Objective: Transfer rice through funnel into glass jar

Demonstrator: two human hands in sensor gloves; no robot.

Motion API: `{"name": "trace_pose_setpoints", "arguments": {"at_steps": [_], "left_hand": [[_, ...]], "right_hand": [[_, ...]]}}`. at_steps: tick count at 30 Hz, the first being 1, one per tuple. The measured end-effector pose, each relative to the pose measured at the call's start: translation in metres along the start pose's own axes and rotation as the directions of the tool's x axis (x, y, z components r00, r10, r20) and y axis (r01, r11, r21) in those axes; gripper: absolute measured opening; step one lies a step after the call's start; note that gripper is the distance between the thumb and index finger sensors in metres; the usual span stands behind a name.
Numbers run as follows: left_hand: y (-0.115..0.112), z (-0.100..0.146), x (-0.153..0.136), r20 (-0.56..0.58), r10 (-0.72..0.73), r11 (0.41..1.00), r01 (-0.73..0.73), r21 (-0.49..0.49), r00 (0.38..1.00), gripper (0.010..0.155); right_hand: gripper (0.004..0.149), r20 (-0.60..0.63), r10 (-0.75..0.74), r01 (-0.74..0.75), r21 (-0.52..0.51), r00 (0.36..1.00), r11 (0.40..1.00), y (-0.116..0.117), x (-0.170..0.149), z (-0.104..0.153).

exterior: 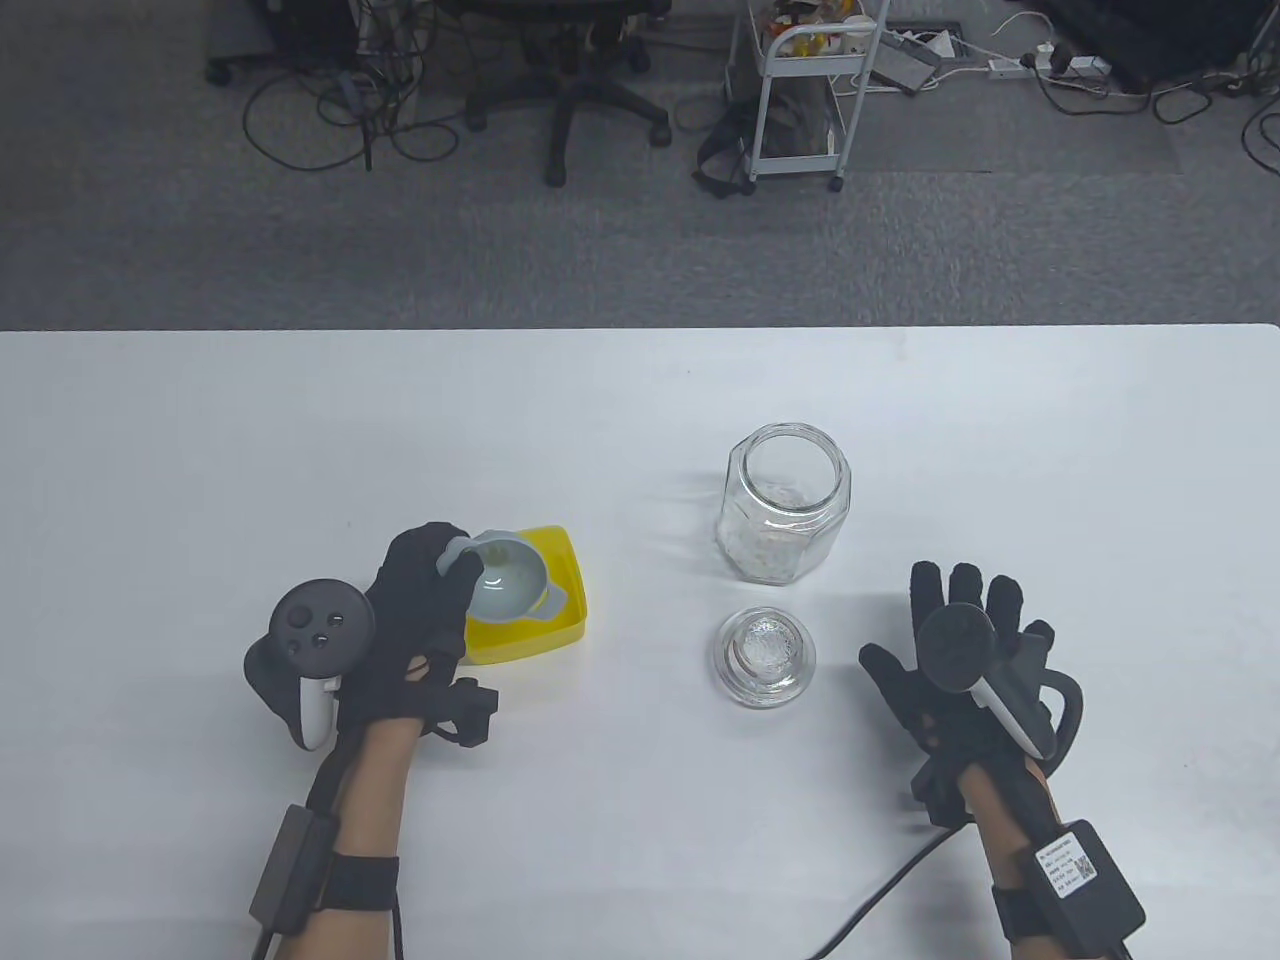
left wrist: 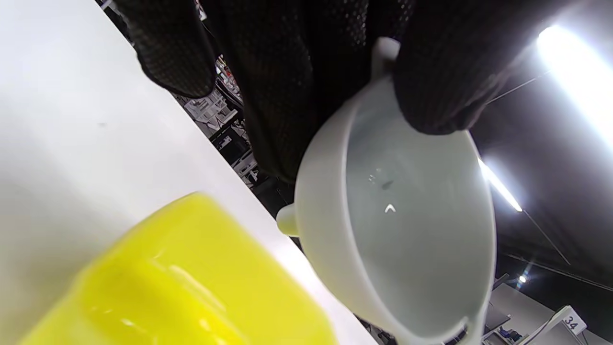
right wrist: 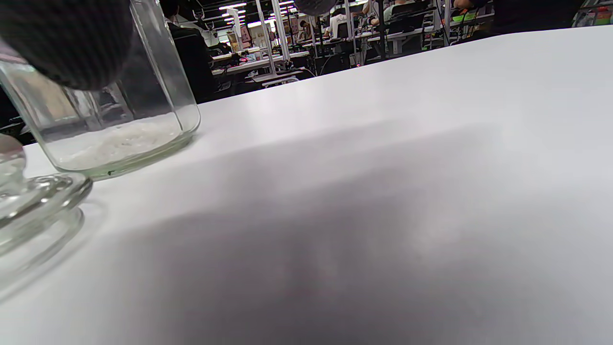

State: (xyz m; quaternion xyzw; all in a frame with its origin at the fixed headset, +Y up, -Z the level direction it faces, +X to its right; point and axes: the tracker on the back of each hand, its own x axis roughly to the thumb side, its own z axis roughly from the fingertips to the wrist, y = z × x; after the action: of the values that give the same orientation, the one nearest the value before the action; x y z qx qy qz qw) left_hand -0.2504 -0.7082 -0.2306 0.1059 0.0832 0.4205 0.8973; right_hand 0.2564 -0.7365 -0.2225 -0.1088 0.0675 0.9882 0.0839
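A clear glass jar (exterior: 784, 502) stands open on the white table (exterior: 640, 420), with a thin layer of rice at its bottom (right wrist: 119, 139). Its glass lid (exterior: 765, 656) lies just in front of it, also seen in the right wrist view (right wrist: 33, 211). My left hand (exterior: 425, 610) pinches the rim of a pale grey funnel (exterior: 510, 589) and holds it over a yellow square container (exterior: 545, 640). In the left wrist view the funnel (left wrist: 407, 225) hangs from my fingers above the yellow container (left wrist: 182, 278). My right hand (exterior: 965, 650) lies flat and open on the table, right of the lid, holding nothing.
The table's far edge runs across the middle of the table view. Beyond it are an office chair (exterior: 570, 80), a white cart (exterior: 800, 90) and cables on grey carpet.
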Motion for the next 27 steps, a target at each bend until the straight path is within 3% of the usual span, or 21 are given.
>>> {"name": "trace_pose_setpoints", "arguments": {"at_steps": [5,7,11,16,21,27], "left_hand": [[-0.012,0.008,-0.022,-0.022,0.071,0.995,-0.069,0.075,0.997,0.048],[-0.01,0.005,-0.023,-0.021,0.016,0.999,-0.015,0.033,1.0,0.047],[-0.016,0.006,-0.026,-0.013,0.049,0.999,-0.048,0.02,0.999,0.047],[-0.027,0.009,-0.022,0.028,-0.034,0.999,0.034,0.016,0.999,0.046],[-0.028,0.014,-0.016,0.08,-0.126,0.991,0.123,0.043,0.989,0.046],[-0.026,0.014,-0.013,0.122,-0.282,0.959,0.282,0.011,0.952,0.046]], "right_hand": [[0.091,0.004,0.011,-0.011,0.009,1.0,1.0,0.002,0.001,0.0],[0.091,0.009,0.017,-0.017,0.011,1.0,1.0,0.003,0.003,0.0],[0.091,0.012,0.02,-0.02,0.006,1.0,1.0,0.003,0.003,0.0],[0.091,0.024,0.007,-0.008,0.008,1.0,1.0,0.002,0.005,0.002],[0.091,0.037,0.019,-0.02,0.007,0.999,1.0,0.003,0.009,0.003],[0.091,0.029,0.021,-0.022,0.02,0.999,1.0,0.004,0.009,0.004]]}}
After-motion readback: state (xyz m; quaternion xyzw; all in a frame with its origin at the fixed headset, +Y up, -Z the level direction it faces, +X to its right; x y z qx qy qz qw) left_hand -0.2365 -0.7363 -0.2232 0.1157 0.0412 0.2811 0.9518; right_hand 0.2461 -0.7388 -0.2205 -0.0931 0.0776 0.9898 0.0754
